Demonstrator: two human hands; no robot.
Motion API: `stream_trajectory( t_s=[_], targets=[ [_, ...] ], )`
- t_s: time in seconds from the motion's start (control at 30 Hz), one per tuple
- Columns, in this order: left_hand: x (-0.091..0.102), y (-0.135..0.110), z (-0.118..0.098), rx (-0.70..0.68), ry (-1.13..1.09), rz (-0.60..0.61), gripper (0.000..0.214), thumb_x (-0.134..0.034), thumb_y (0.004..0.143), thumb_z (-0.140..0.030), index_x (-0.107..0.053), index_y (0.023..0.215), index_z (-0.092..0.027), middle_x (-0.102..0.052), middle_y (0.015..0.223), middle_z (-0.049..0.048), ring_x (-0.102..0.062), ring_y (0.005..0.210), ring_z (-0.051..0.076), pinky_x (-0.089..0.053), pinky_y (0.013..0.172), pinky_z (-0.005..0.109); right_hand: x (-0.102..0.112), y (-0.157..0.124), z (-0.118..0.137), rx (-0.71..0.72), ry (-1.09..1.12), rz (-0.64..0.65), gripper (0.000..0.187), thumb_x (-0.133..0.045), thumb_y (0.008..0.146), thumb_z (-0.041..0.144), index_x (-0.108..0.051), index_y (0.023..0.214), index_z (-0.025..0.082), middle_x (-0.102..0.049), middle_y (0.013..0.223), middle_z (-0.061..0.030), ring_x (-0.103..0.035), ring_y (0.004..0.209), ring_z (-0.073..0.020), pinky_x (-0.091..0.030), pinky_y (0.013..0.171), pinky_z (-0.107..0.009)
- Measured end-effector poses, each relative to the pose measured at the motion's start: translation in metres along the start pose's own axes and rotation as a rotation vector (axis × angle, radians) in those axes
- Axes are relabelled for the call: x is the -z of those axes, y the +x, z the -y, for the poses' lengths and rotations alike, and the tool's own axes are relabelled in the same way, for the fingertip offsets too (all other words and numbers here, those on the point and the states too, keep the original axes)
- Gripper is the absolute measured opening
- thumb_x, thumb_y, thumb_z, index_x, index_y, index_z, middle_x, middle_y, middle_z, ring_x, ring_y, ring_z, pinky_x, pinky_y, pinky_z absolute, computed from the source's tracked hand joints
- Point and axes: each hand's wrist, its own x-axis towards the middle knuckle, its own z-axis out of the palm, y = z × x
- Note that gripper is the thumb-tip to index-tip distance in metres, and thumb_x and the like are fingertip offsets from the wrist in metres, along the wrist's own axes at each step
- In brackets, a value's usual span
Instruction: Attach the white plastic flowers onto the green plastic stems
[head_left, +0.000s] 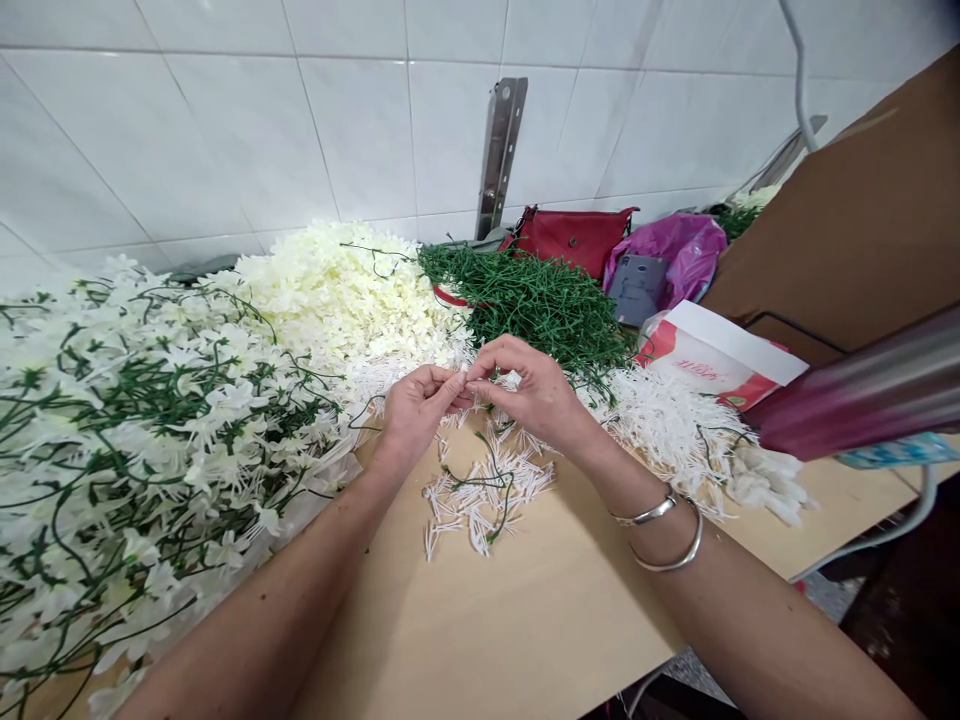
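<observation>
My left hand (421, 408) and my right hand (529, 392) meet fingertip to fingertip above the table. Both are pinched closed around something small and whitish that the fingers mostly cover. Just below them lies a scatter of thin white plastic pieces (525, 482), with a green stem (504, 510) across it. Behind my hands are a heap of loose cream-white petals (337, 290) and a pile of green artificial stems (532, 300). Assembled white artificial flowers (180, 440) with green stems are heaped along the left.
Right of my hands is another pile of white plastic pieces (667, 425). Beyond it stand a white and red box (712, 355), a phone (637, 288), a purple plastic bag (686, 250) and a red pouch (574, 238). A shiny pinkish cylinder (862, 370) and brown cardboard (847, 200) bound the right side.
</observation>
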Motion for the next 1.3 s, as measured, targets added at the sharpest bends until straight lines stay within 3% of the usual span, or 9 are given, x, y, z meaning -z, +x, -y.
stream_trajectory(
  t_s=[0.33,0.73,1.3],
  targets=[
    [0.0027,-0.0005,-0.0044,0.034,-0.050,0.121,0.043,-0.086,0.070,-0.052,-0.077,0.093,-0.016,-0.082,0.091,0.0070,-0.077,0.078,0.018,-0.058,0.076,0.028,0.0042,0.0003,-0.0064,-0.084,-0.049,-0.059,0.005,-0.070,0.085,0.018,-0.073,0.083,0.021,-0.074,0.084,-0.0013,-0.065,0.078,-0.0161,-0.049,0.075,-0.033],
    [-0.0019,-0.0028,-0.0031,0.001,-0.022,0.050,0.043,-0.087,0.069,-0.054,-0.076,0.087,-0.016,-0.080,0.081,0.0035,-0.077,0.074,0.017,-0.060,0.074,0.026,0.0036,-0.0001,-0.0057,-0.103,-0.045,-0.021,0.005,-0.070,0.085,0.018,-0.074,0.084,0.021,-0.073,0.083,-0.0015,-0.065,0.078,-0.0166,-0.050,0.076,-0.033],
    [-0.0025,-0.0051,0.0005,-0.111,0.068,0.067,0.036,-0.078,0.079,-0.052,-0.070,0.087,-0.017,-0.076,0.079,0.0023,-0.074,0.072,0.016,-0.062,0.075,0.028,0.0014,-0.0008,-0.0036,-0.066,-0.076,0.005,0.009,-0.066,0.087,0.022,-0.071,0.080,0.021,-0.072,0.084,-0.0029,-0.065,0.079,-0.0175,-0.049,0.076,-0.033]
  ],
)
